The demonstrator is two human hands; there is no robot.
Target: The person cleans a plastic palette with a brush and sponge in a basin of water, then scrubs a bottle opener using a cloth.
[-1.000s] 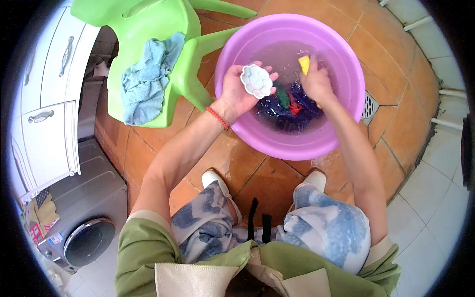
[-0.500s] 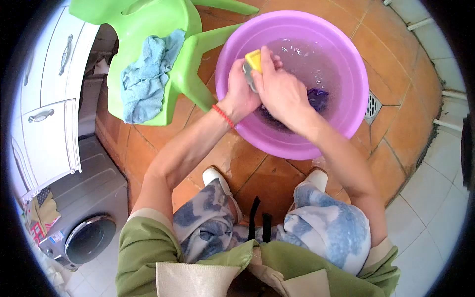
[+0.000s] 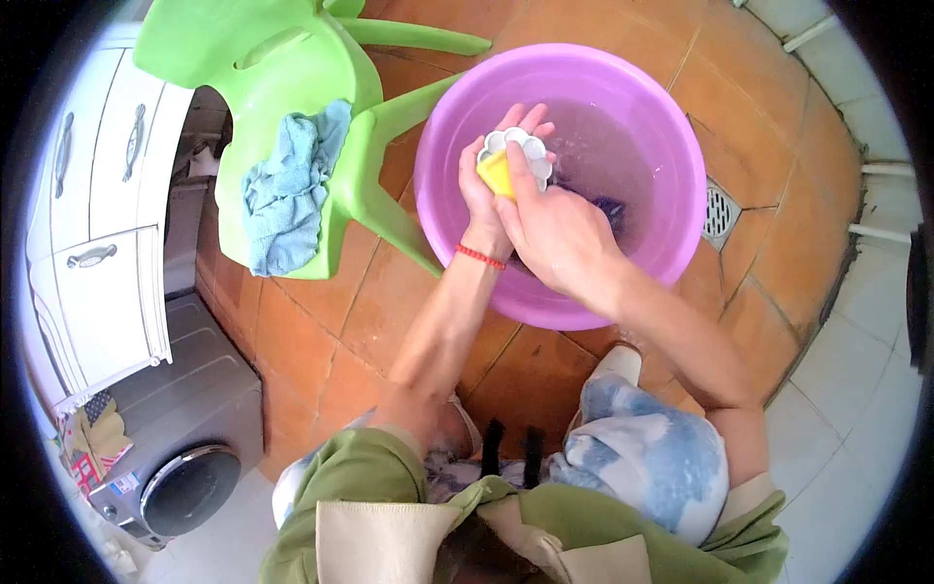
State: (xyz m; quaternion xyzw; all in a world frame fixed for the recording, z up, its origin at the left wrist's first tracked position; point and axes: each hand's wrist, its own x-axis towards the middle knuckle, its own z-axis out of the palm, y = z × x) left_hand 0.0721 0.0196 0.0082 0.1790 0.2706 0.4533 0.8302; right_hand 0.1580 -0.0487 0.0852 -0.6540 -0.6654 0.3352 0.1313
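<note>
Over the purple basin (image 3: 686, 146), my left hand (image 3: 475, 200) supports a white flower-shaped paint palette (image 3: 535, 148) on its palm, fingers stretched out behind it. My right hand (image 3: 569, 234) holds a yellow sponge (image 3: 495, 173) against the palette's near side, its index finger lying across the wells. Part of the sponge is hidden by the fingers. Murky water (image 3: 632, 136) fills the basin below, with a dark purple item (image 3: 609, 209) in it, partly covered by my right hand and too unclear to name.
Left of the basin stands a green plastic chair (image 3: 365, 185) with a blue cloth (image 3: 292, 190) on its seat. A floor drain (image 3: 718, 212) lies to the right. White cabinets (image 3: 107, 302) and a grey washing machine (image 3: 219, 389) line the left side.
The palette has turned from nearly edge-on to face up, and the left fingers have opened out beneath it. The sponge has shifted down onto its near side. The view has moved slightly.
</note>
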